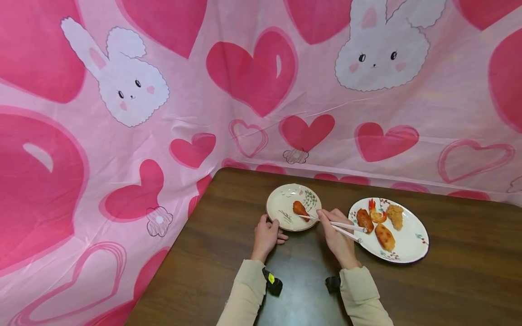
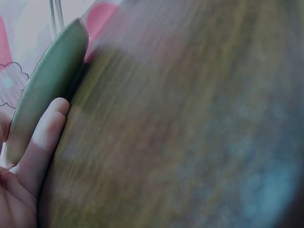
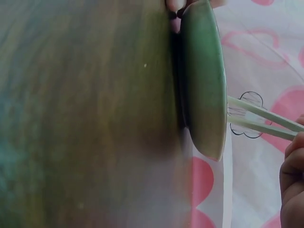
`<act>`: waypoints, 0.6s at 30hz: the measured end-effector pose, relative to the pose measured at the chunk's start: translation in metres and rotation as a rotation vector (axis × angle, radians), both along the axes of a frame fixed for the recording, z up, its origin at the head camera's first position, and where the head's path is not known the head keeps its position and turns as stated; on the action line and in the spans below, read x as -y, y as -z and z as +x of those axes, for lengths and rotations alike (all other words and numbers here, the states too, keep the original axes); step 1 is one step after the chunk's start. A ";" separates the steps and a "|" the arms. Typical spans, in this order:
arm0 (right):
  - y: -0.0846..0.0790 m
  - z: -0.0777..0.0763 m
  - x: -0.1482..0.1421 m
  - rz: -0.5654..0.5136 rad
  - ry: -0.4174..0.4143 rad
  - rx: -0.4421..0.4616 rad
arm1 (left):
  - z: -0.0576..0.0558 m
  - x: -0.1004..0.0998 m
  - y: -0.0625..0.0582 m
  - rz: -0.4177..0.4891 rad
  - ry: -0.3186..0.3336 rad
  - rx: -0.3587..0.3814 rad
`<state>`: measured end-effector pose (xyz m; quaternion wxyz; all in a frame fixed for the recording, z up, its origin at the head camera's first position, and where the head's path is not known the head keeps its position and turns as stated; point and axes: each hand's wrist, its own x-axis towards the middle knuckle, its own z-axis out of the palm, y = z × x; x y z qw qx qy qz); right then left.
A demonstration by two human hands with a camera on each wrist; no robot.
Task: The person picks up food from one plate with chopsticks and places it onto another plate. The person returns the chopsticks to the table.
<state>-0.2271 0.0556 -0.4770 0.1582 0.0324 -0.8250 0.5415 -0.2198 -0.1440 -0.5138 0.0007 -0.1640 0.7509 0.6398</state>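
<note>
A small round cream plate [image 1: 281,199] with a painted pattern stands near the table's back left; its green outer side shows in both wrist views. My left hand [image 1: 267,237] grips its near left rim, thumb at the edge and fingers along the underside. On the plate lies a glazed chicken drumstick [image 1: 301,209]. My right hand [image 1: 339,237] holds a pair of pale chopsticks [image 3: 266,114] just right of the plate. Their tips reach over the rim to the drumstick. In the right wrist view the plate [image 3: 204,80] hides the tips.
Right of my right hand stands an oval white plate [image 1: 408,240] holding a shrimp [image 1: 377,216], a fried piece [image 1: 395,216] and two browned pieces. The brown wooden table [image 1: 195,271] meets a pink heart-and-rabbit cloth [image 1: 253,99] at its back and left edges.
</note>
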 end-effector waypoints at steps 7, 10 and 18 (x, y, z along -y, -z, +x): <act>0.004 0.002 -0.003 -0.028 -0.027 -0.058 | -0.001 -0.001 0.002 0.002 -0.002 -0.004; 0.006 0.002 -0.004 -0.047 -0.011 -0.059 | -0.002 -0.001 0.003 0.006 0.003 -0.010; 0.007 -0.002 -0.006 -0.060 0.051 -0.021 | -0.002 0.001 0.004 0.008 0.006 -0.006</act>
